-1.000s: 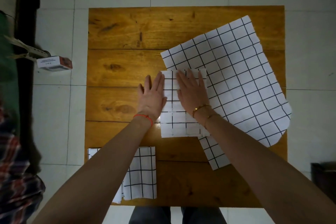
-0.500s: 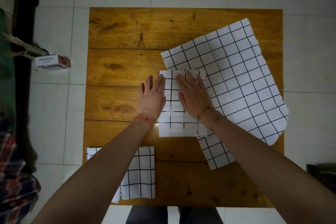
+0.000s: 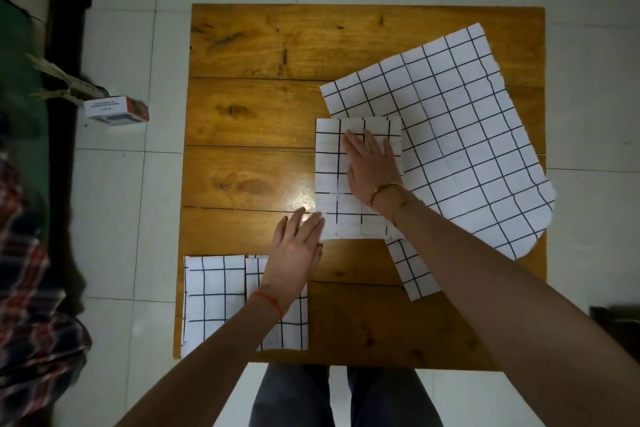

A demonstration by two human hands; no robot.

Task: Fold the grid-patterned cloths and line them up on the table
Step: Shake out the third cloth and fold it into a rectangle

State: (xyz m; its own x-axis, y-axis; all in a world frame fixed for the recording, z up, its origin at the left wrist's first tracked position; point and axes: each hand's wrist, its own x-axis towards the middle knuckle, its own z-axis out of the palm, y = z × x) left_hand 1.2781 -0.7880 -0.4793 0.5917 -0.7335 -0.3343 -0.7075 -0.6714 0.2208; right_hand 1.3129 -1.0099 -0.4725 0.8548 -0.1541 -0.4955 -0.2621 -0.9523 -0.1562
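A folded white cloth with a black grid lies in the middle of the wooden table. My right hand rests flat on it, fingers spread. My left hand hovers flat near that cloth's near left corner, its fingertips at the cloth's edge, holding nothing. Another folded grid cloth lies at the table's near left corner, partly under my left forearm. A large unfolded grid cloth is spread over the right side, partly beneath the middle one.
A small white and orange box sits on the tiled floor left of the table. A checked fabric shows at the left edge. My legs are at the table's near edge.
My left hand has slid off the middle folded cloth, back toward me to its near left corner. My right hand stays pressed on the cloth.
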